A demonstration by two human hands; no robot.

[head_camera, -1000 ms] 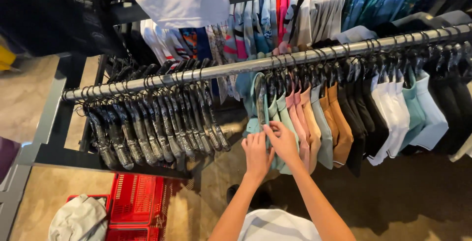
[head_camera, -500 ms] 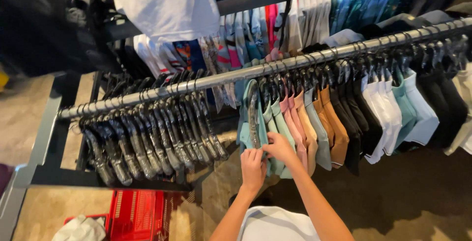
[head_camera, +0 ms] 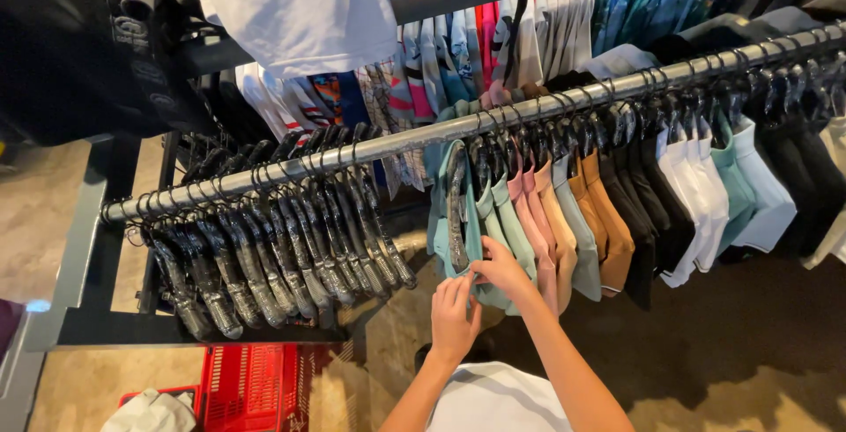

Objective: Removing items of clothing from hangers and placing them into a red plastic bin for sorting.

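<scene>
**Both hands on the first teal shirt of the row**

Far left of the hands: a bunch of empty black plastic hangers [head_camera: 264, 256], crowded together on the long grey metal rail [head_camera: 423, 137] and hanging slack, pushed aside to leave a gap before the clothes. Below them, on the floor, a red plastic basket [head_camera: 251, 388] beside a crumpled white cloth [head_camera: 150, 413].

Left hand [head_camera: 454, 317]: fingers pinched narrowly on the lower edge of the pale teal shirt on its dark hanger [head_camera: 456, 220], apparently pulling the fabric taut and straight. Right hand [head_camera: 504, 269]: just beside and slightly above, closed on the same hem, thumb and fingers gripping cloth. Held at the foremost place in the row, turned sideways for easy handling.

Right of the hands: pink, tan, black, white and mint shirts [head_camera: 617, 220], packed by colour along the same rail.
</scene>
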